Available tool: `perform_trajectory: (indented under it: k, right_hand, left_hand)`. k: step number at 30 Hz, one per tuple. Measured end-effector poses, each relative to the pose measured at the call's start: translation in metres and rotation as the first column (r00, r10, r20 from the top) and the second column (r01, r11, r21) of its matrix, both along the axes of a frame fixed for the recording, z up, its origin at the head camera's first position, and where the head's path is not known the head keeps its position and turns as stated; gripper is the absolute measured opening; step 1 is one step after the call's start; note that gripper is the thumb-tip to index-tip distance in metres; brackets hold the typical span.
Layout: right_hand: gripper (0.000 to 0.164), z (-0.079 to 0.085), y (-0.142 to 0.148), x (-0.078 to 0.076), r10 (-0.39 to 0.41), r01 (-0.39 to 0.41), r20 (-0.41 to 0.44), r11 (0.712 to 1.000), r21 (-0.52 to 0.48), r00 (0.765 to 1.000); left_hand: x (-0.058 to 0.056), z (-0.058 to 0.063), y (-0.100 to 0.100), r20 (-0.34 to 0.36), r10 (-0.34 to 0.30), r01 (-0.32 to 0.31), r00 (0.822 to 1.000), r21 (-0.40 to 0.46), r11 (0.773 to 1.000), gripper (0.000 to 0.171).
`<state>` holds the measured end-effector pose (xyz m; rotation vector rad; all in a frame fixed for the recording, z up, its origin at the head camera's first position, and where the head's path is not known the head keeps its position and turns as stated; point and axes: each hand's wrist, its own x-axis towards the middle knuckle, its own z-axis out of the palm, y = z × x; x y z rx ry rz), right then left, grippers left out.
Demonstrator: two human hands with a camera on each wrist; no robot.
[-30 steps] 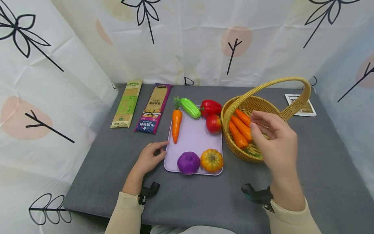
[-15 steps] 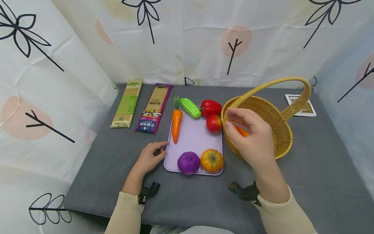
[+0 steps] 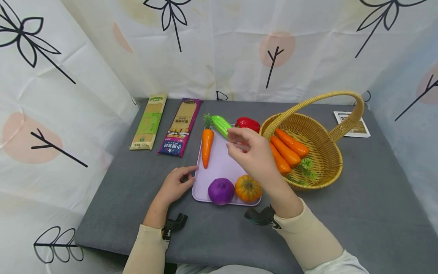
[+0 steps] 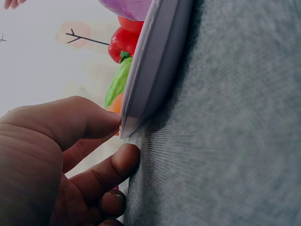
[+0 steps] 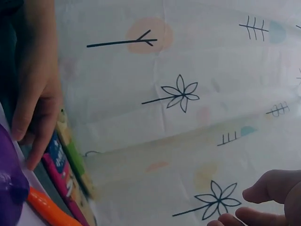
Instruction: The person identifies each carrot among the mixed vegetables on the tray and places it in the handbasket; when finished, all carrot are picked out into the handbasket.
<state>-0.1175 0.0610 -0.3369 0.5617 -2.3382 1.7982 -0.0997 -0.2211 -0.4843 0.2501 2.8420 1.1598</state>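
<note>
My right hand (image 3: 254, 156) hovers over the right side of the lilac tray (image 3: 221, 163) with loosely bent fingers and nothing in them. It hides most of a red round fruit behind it. At the tray's left rim rests my left hand (image 3: 176, 185); in the left wrist view its thumb (image 4: 96, 120) touches the rim. On the tray lie a carrot (image 3: 207, 146), a purple round vegetable (image 3: 221, 191) and a small orange pumpkin (image 3: 248, 188). A green cucumber (image 3: 220, 123) and a red bell pepper (image 3: 248, 123) sit along its far edge.
A wicker basket (image 3: 330, 163) with a tall handle stands right of the tray, with several carrots (image 3: 291, 142) inside. Two noodle packets, one green (image 3: 148, 123) and one purple (image 3: 180, 127), lie at the back left. A white-framed card (image 3: 357, 129) lies behind the basket.
My right hand has moved left, from above the basket to above the tray, uncovering the carrots in the basket. My left hand has stayed at the tray's rim.
</note>
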Motion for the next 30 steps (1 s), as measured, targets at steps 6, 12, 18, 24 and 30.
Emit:
perform_trajectory:
  k: [6,12,18,24,30]
  right_hand:
    - [0.034,-0.019,-0.026,-0.01,0.024,-0.031,0.095,0.997,0.073,0.995]
    - [0.042,-0.038,-0.048,-0.02,0.012,-0.054,0.232,0.983,0.173,0.973]
    - [0.05,-0.051,-0.066,-0.031,-0.038,-0.053,0.306,0.957,0.284,0.951]
    - [0.055,-0.066,-0.078,-0.043,-0.089,-0.037,0.321,0.93,0.366,0.943]
    - [0.056,-0.077,-0.088,-0.054,-0.134,-0.032,0.322,0.885,0.464,0.937]
  left_hand:
    - [0.0,0.0,0.001,0.011,0.007,-0.007,1.0,-0.003,1.0,0.038]
    - [0.0,0.001,0.001,0.01,0.006,-0.006,1.0,0.007,1.0,0.038]
    - [0.0,0.0,0.0,0.004,-0.001,0.001,1.0,0.003,1.0,0.038]
    - [0.001,-0.001,0.0,0.007,0.001,-0.001,1.0,0.001,1.0,0.039]
    - [0.0,0.0,0.001,-0.001,-0.002,0.002,1.0,0.004,1.0,0.037]
